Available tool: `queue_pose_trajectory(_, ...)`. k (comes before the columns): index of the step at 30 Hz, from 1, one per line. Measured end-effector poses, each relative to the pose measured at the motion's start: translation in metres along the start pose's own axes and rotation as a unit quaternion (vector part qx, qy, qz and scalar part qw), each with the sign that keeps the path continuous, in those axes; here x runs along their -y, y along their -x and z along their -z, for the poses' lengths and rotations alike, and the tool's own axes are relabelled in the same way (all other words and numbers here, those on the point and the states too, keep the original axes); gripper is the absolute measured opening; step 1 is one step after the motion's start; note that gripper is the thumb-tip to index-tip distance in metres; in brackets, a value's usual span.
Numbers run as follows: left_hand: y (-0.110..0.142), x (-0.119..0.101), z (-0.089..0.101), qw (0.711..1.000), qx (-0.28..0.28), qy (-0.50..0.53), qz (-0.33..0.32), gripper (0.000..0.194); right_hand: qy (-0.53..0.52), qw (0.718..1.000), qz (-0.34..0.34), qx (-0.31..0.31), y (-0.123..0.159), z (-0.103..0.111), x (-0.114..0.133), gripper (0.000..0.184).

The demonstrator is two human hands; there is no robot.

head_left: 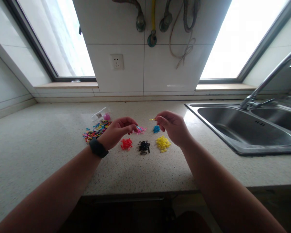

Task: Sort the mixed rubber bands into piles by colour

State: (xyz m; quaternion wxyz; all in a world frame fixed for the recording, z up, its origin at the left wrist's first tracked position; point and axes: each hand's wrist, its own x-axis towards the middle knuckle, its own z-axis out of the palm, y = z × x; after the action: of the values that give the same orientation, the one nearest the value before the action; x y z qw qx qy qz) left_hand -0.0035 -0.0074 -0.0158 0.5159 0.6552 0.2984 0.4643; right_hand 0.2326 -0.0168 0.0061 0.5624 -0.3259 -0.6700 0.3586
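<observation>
My left hand [123,127], with a dark band on its wrist, is closed in a pinch on a small blue rubber band [137,127], just over the pink pile [141,130]. Between the thumb and fingers of my right hand [171,124] is a yellow rubber band [152,119], held above the counter. Partly behind that hand lies a small blue pile [156,129]. Nearer to me are a red pile [126,144], a black pile [144,147] and a yellow pile [163,143]. A mixed-colour heap [95,132] is partly hidden by my left hand.
A clear plastic bag [99,114] with something pink [107,116] lies behind the mixed heap. To the right, a steel sink [215,142] with a faucet [269,74] is set into the speckled counter [126,174]. Pipes and a socket [117,61] are on the tiled wall.
</observation>
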Motion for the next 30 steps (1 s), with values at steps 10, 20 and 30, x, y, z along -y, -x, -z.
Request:
queue_pose_trajectory(10,0.0,0.0,0.001,1.0,0.008,-0.002,0.0,0.01,-0.009,1.0,-0.001,0.001,-0.001,-0.001,-0.002,0.019)
queue_pose_trajectory(20,0.001,-0.001,0.0,1.0,-0.001,-0.005,0.004,0.011,-0.006,1.0,-0.003,0.029,0.0,0.004,-0.001,0.022)
queue_pose_trajectory(30,0.002,-0.001,0.002,1.0,-0.007,-0.008,0.009,0.013,0.141,0.978,-0.045,0.15,-0.007,0.039,0.0,0.023)
